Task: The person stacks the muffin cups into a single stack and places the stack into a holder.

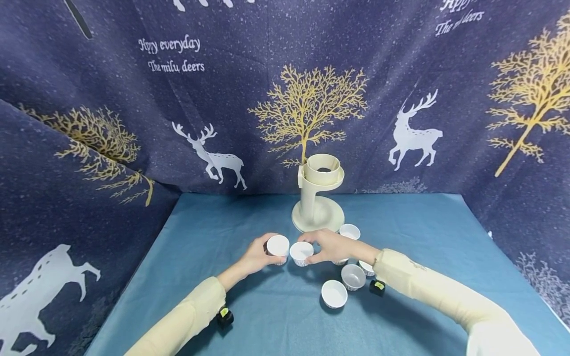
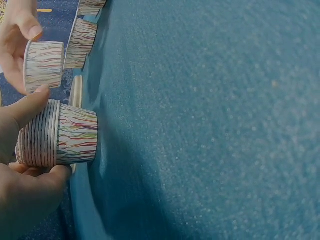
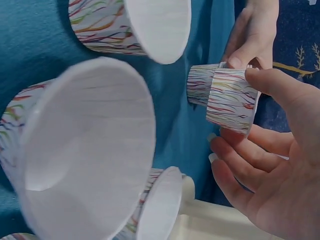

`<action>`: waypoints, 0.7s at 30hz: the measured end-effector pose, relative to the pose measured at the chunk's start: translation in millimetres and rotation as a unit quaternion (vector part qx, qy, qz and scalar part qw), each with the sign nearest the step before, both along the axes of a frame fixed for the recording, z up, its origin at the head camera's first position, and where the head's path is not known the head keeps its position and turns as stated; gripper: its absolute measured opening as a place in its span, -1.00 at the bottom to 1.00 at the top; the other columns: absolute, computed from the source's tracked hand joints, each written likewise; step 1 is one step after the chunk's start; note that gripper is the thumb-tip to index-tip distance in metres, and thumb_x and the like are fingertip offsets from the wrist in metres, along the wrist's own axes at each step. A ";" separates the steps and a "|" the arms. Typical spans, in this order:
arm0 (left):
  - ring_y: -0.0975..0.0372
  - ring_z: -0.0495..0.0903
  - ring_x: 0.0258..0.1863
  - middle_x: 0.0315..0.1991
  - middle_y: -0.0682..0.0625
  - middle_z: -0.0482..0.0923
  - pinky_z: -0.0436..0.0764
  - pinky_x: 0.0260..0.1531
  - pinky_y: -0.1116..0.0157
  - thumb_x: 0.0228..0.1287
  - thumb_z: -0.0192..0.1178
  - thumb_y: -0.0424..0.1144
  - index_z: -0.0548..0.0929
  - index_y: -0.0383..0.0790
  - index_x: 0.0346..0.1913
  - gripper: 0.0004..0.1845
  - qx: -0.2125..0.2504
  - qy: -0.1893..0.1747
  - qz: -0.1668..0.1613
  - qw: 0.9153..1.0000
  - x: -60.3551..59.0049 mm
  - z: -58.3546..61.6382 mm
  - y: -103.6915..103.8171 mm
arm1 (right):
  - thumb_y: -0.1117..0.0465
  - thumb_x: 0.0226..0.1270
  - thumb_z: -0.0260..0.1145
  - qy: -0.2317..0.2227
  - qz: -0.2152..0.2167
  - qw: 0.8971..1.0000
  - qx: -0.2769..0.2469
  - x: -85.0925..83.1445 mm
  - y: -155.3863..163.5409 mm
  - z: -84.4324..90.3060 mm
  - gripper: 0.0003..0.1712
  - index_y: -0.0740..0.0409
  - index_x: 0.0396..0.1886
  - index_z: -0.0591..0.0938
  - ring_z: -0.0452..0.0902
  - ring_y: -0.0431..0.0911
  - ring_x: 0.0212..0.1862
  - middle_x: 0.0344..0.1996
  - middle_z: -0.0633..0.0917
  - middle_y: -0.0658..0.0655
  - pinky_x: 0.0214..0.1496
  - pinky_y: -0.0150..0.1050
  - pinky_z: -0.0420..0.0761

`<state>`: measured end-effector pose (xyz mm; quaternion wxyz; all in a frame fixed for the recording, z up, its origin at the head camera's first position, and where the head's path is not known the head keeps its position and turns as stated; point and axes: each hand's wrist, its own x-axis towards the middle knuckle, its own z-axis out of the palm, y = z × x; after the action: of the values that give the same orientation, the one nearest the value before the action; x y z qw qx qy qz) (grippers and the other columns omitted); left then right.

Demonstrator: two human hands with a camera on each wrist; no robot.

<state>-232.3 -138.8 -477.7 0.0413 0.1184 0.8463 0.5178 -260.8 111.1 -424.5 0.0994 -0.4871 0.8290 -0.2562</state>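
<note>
My left hand (image 1: 259, 255) grips a nested stack of paper baking cups (image 2: 77, 134), white with wavy coloured lines, its many rims packed together toward the palm. Just to its right, my right hand (image 1: 327, 245) pinches a single paper cup (image 3: 232, 97) of the same pattern between thumb and fingers, its white inside facing up in the head view. The two hands are close together over the blue cloth. Several loose paper cups stand to the right, among them one in front (image 1: 334, 294) and one beside it (image 1: 353, 277); the right forearm partly covers others.
Behind the hands stands a cream-coloured stand (image 1: 308, 200) with a round base and a ring-shaped holder on top. A blue cloth (image 1: 276, 316) covers the table. A dark curtain (image 1: 267, 44) with deer and trees hangs at the back.
</note>
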 end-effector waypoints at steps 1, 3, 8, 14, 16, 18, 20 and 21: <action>0.10 0.58 0.01 0.02 -0.11 0.61 0.53 0.02 0.16 -0.12 0.55 -0.32 0.56 -0.21 0.13 -0.36 0.000 0.000 0.000 1.000 0.1 0.3 -0.2 | 0.10 0.18 0.43 -0.001 -0.002 1.000 -0.001 -0.4 -1.0 0.4 -0.54 0.12 0.07 0.60 0.53 -0.21 -0.14 -0.09 0.70 -0.02 -0.03 -0.14 0.58; 0.10 0.58 0.00 0.02 -0.11 0.61 0.54 0.00 0.16 -0.12 0.54 -0.33 0.56 -0.21 0.13 -0.36 0.000 0.000 -0.002 1.000 -0.2 0.3 -0.6 | 0.10 0.18 0.42 0.002 -0.002 1.000 -0.003 -1.2 -3.5 1.2 -0.56 0.12 0.04 0.61 0.52 -0.21 -0.17 -0.12 0.70 -0.02 -0.04 -0.09 0.59; 0.08 0.59 -0.01 0.03 -0.13 0.60 0.56 -0.01 0.12 -0.10 0.53 -0.33 0.54 -0.24 0.14 -0.35 0.008 -0.004 -0.010 1.000 -0.9 -0.3 -1.5 | 0.10 0.16 0.41 0.019 -0.002 1.000 -0.012 -2.4 -9.3 3.0 -0.59 0.14 -0.01 0.62 0.50 -0.19 -0.23 -0.16 0.68 0.01 -0.12 -0.13 0.59; 0.09 0.59 -0.01 0.03 -0.12 0.59 0.57 -0.02 0.13 -0.08 0.53 -0.31 0.54 -0.24 0.15 -0.35 0.009 -0.010 -0.010 1.000 -0.6 -0.5 -2.0 | 0.08 0.14 0.42 0.031 -0.025 0.999 -0.017 -3.1 -11.8 5.6 -0.57 0.15 -0.01 0.61 0.49 -0.18 -0.27 -0.16 0.68 0.03 -0.23 -0.38 0.50; 0.08 0.58 0.00 0.04 -0.12 0.59 0.57 -0.02 0.14 -0.08 0.53 -0.30 0.53 -0.23 0.15 -0.35 0.007 -0.011 -0.010 1.000 -0.4 -0.3 -1.8 | 0.07 0.14 0.42 0.027 -0.035 0.999 -0.017 -3.1 -12.0 6.9 -0.55 0.14 0.00 0.61 0.50 -0.18 -0.27 -0.16 0.68 0.02 -0.23 -0.41 0.47; 0.08 0.58 0.00 0.04 -0.12 0.59 0.56 -0.02 0.13 -0.08 0.53 -0.30 0.53 -0.24 0.15 -0.35 0.006 -0.010 -0.010 1.000 -0.2 0.1 -1.5 | 0.06 0.13 0.42 0.022 -0.042 0.999 -0.017 -3.5 -12.0 7.6 -0.54 0.13 0.00 0.60 0.51 -0.19 -0.26 -0.16 0.69 0.01 -0.22 -0.41 0.48; 0.08 0.58 0.01 0.04 -0.12 0.59 0.56 -0.01 0.13 -0.08 0.53 -0.31 0.53 -0.24 0.15 -0.35 0.007 -0.010 -0.011 1.000 0.2 0.7 -1.2 | 0.05 0.13 0.42 0.014 -0.047 0.999 -0.016 -3.8 -11.6 7.9 -0.53 0.12 0.02 0.60 0.53 -0.20 -0.24 -0.16 0.70 0.00 -0.20 -0.37 0.52; 0.08 0.58 0.00 0.04 -0.12 0.59 0.56 -0.02 0.14 -0.08 0.53 -0.31 0.53 -0.24 0.15 -0.35 0.007 -0.009 -0.012 1.000 0.4 0.9 -1.0 | 0.05 0.13 0.42 0.010 -0.047 0.999 -0.017 -4.1 -11.7 8.1 -0.53 0.12 0.02 0.60 0.53 -0.20 -0.23 -0.15 0.70 -0.01 -0.19 -0.34 0.55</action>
<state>-231.9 -139.8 -476.8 0.0542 0.1237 0.8406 0.5245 -264.8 99.4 -416.4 0.0710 -0.4519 0.8474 -0.2695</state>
